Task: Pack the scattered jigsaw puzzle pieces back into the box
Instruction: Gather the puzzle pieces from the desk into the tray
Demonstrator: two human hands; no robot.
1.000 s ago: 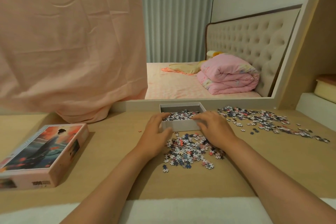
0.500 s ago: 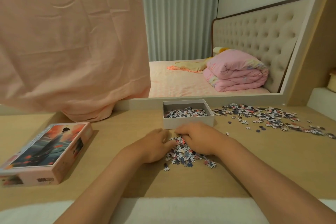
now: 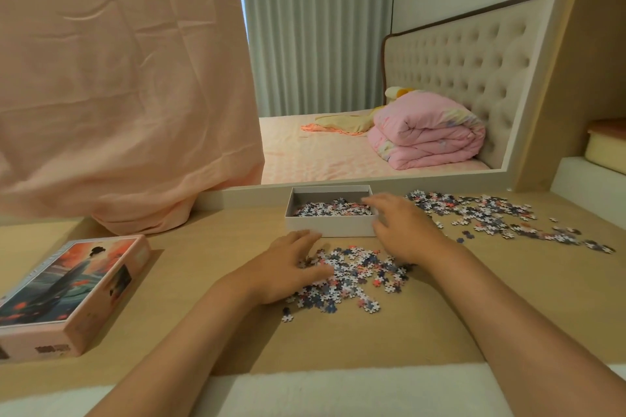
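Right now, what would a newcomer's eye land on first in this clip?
Probably the two bare arms reaching in: the left hand rests on a loose pile of puzzle pieces at table centre, while the right hand, blurred, hangs at the right end of the open white box, already partly filled. Next, the illustrated box lid at left and a second scatter of pieces at right.

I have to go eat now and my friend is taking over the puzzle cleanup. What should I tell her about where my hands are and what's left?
Left hand: flat and open on the near pile of pieces, at its left edge.
Right hand: blurred, at the right front corner of the white box, fingers over its rim; whether it holds pieces is unclear.
Done: a layer of pieces in the box.
Left: the near pile, plus the long scatter to the right of the box.
The picture lid sits far left on the desk, for closing afterwards.
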